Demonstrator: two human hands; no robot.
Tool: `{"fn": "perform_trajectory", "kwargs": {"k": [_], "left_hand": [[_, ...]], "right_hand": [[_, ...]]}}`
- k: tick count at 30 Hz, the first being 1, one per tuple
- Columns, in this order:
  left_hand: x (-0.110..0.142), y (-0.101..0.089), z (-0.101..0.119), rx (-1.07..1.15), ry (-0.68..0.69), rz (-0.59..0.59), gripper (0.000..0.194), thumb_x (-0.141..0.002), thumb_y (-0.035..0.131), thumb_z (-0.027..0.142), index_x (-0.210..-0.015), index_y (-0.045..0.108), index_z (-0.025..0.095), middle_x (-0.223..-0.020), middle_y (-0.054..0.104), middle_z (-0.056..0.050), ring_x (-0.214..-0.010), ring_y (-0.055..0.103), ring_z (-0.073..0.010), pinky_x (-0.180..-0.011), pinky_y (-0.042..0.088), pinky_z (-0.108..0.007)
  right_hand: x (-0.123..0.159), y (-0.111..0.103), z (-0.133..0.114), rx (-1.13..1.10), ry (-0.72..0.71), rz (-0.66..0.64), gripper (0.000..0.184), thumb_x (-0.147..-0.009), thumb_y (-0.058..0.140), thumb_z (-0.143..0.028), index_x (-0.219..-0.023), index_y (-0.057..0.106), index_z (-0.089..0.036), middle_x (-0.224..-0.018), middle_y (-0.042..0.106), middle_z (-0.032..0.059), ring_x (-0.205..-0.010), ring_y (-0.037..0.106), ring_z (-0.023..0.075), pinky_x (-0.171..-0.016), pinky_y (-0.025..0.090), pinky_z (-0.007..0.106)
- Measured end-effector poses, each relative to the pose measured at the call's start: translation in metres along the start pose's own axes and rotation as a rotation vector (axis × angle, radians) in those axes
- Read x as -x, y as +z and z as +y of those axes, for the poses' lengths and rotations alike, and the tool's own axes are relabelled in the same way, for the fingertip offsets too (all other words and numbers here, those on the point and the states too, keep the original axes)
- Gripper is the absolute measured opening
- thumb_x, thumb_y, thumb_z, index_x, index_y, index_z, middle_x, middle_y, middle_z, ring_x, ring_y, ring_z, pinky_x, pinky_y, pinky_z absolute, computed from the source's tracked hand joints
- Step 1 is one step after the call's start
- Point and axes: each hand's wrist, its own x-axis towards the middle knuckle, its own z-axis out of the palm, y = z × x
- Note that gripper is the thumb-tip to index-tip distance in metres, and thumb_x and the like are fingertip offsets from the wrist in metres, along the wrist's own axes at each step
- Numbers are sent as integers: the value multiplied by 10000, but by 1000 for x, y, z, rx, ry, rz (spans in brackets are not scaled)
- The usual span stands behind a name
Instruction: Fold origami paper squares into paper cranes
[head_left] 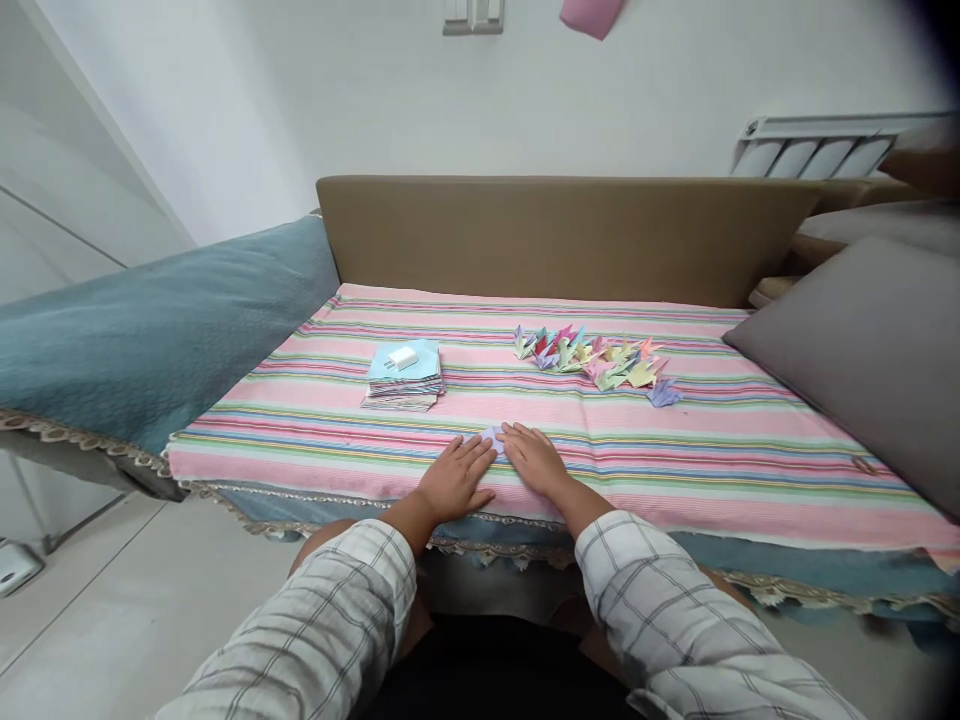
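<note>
A small piece of pale lilac paper (491, 436) lies on the striped cloth (517, 400) near the front of the seat. My left hand (457, 478) rests flat on its left side, fingers stretched out. From the right, my right hand (532, 458) presses on the paper with its fingers laid out flat. Much of the paper is hidden under both hands, so its folds cannot be made out. Behind and to the left stands a stack of square paper (406, 392) with a white charger plug (401, 358) on top. Folded paper cranes (600, 362) in many colours are clustered behind and to the right.
A brown backrest (562, 235) runs along the wall behind the seat. On the left is an armrest under a blue-green cover (172, 340). A large grey cushion (870, 350) leans at the right. A small brown object (864, 465) lies near it.
</note>
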Motion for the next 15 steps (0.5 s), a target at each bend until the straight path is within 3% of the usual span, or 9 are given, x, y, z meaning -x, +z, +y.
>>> {"fn": "perform_trajectory", "kwargs": {"k": [4,10,15], "left_hand": [[-2,-4,1,12,-22,-34,647,-833,491,486,-1384,363,173,-1435,391,-128,-1343,303,-304,-1094,195,-512],[-4,-6,4,44,-52,-43,628,-801,536,470,-1349,419,187,-1427,405,-121,-1337,312,-298,-1091,202,-505],[-4,-9,11,52,-87,8,621,-761,587,448,-1315,455,202,-1405,431,-120,-1306,352,-307,-1079,215,-518]], "right_hand": [[-5,1,-1,-51,49,61,332,-899,427,-318,-1169,613,-268,-1354,509,3,-1292,401,197,-1080,272,415],[-7,8,-3,-75,63,138,340,-808,517,-208,-1122,634,-272,-1306,557,0,-1250,445,191,-1073,287,405],[-9,-4,9,-109,0,145,409,-775,567,-212,-1184,588,-209,-1228,606,67,-1156,519,208,-1004,373,378]]}}
